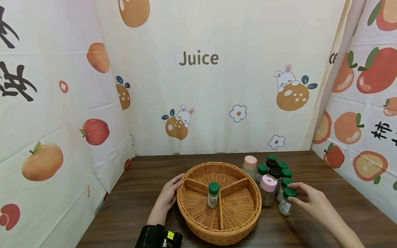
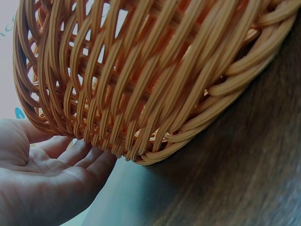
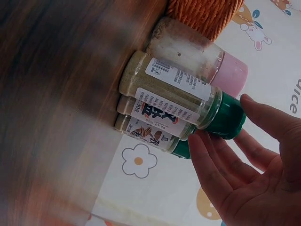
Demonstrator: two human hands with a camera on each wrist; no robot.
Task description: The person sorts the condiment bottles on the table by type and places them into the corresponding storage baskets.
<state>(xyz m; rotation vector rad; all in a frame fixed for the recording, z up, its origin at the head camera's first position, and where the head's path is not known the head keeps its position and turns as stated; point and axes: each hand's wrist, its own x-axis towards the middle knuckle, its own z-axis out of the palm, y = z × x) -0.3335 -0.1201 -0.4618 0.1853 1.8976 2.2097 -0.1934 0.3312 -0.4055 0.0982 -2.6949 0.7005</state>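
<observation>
A round wicker basket (image 1: 198, 234) with three compartments stands on the table. My left hand (image 1: 169, 193) rests against its left side at the rim; in the left wrist view its fingers (image 2: 77, 153) lie along the woven wall (image 2: 141, 80). One green-capped spice bottle (image 1: 213, 199) stands upright in the basket, by the centre where the dividers meet. With thumb and fingers, my right hand (image 1: 313, 203) pinches the green cap (image 3: 228, 117) of the nearest spice bottle (image 1: 284, 207) in the group at right. That bottle holds greenish powder and bears a white label (image 3: 178, 84).
Beside the basket's right edge stand a pink-capped jar (image 1: 268, 193) and, farther back, a peach-capped jar (image 1: 250, 165). Several green-capped bottles and black-capped jars (image 1: 274, 174) crowd together there. Printed cloth (image 1: 201, 86) walls in the table's back and sides.
</observation>
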